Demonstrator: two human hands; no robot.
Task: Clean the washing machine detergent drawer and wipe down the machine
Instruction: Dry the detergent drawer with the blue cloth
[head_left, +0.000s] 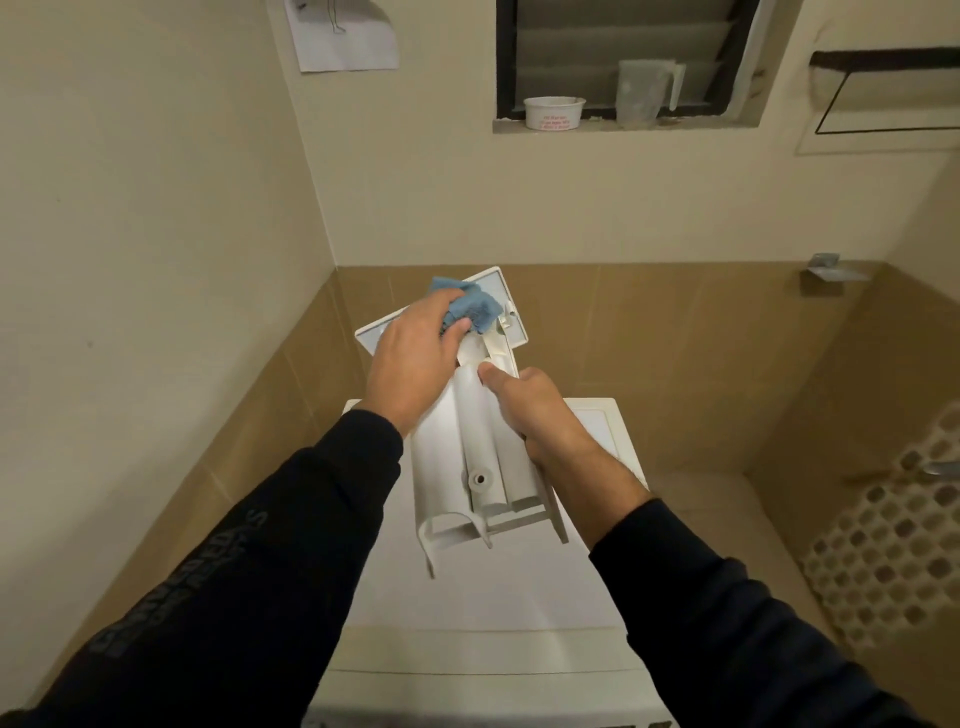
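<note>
Big white washing machine (488, 597) down below, near, with its flat top used like a worktop under the job. Tan tiles and a pale wall behind it. Window (623, 57) high up on the far wall, with a small white tub (554, 111) and a clear jug (647, 93) sitting on its sill, well apart from the work. Paper sheet (343, 36) stuck on the wall at far left. White mat with holes (893, 545) leaning at the right.

Long white drawer (478, 452) pulled right out of the machine and held up in the air above the top, turned over so the underside faces up. Front panel points far away, back end points near. Probably held this way so the cloth can reach the bottom and the corners by the front panel.

Right hand (540, 415) wrapped around the right edge of the drawer, thumb pressed on the middle ridge, to keep it steady. Left hand (415, 358) clutching a little blue cloth (470, 306) and pressing it onto the far end of the drawer, just behind the front panel. Looks like rubbing dirt off there.

Drawer looks partly done. Wiping the machine itself seems not yet started.

Could slip if the right hand loosens, since nothing else holds the drawer up.
</note>
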